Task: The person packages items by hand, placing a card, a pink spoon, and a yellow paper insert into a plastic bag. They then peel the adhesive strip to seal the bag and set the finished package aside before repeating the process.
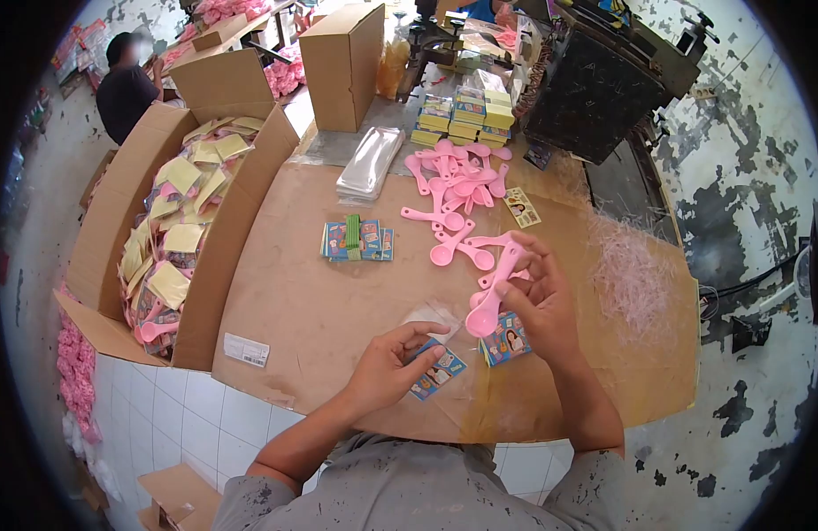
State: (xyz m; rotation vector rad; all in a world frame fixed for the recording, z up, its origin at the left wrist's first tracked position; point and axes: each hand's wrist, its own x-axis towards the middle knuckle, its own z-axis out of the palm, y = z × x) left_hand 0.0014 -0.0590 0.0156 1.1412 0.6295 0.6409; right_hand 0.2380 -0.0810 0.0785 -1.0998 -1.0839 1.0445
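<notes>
My left hand point(393, 365) pinches a blue printed card point(438, 373) near the front edge of the table, with a clear plastic bag point(433, 316) just beyond its fingers. Raised to the right, my right hand point(541, 301) holds a pink measuring spoon point(485, 311) by its handle, bowl pointing down. Under that hand lies a stack of blue cards point(508, 341), partly covered. A pile of pink spoons point(462, 181) spreads out beyond my hands. Blue cards bound with a green band point(353, 237) lie to the left.
An open carton point(236, 208) of packed bags stands at the left. Clear bags point(371, 164), card stacks point(466, 111) and a closed box point(338, 66) are farther back. A black machine point(595, 84) stands back right, shredded plastic point(630, 274) at right. A person point(126, 88) sits back left.
</notes>
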